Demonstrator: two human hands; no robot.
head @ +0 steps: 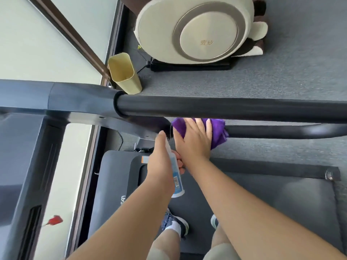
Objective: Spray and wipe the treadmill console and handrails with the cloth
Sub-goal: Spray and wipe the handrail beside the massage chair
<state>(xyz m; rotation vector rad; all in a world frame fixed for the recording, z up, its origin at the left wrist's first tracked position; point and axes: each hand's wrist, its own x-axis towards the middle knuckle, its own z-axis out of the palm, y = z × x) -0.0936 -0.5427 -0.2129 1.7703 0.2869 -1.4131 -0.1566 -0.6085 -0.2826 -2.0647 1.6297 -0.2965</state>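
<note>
Purple fuzzy terry cloth (218, 131), soft nap; black upper handrail (225, 107) matt, foam-like, lower black handrail (281, 131) smooth with slight sheen. Clear plastic spray bottle (176, 177) glossy with paper-like printed label; pale yellow plastic bin (123, 74) smooth, matt. Grey floor carpet (291, 62) rough-textured; beige round machine housing (195, 29) smooth satin plastic, metallic-looking ring.

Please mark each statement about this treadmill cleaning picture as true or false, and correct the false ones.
1. The right hand presses a purple cloth on the lower handrail. True.
2. The left hand is empty. False: it holds a spray bottle.
3. The cloth is yellow. False: it is purple.
4. A pale yellow bin stands on the floor beyond the upper handrail. True.
5. The person wears shoes. True.
</note>
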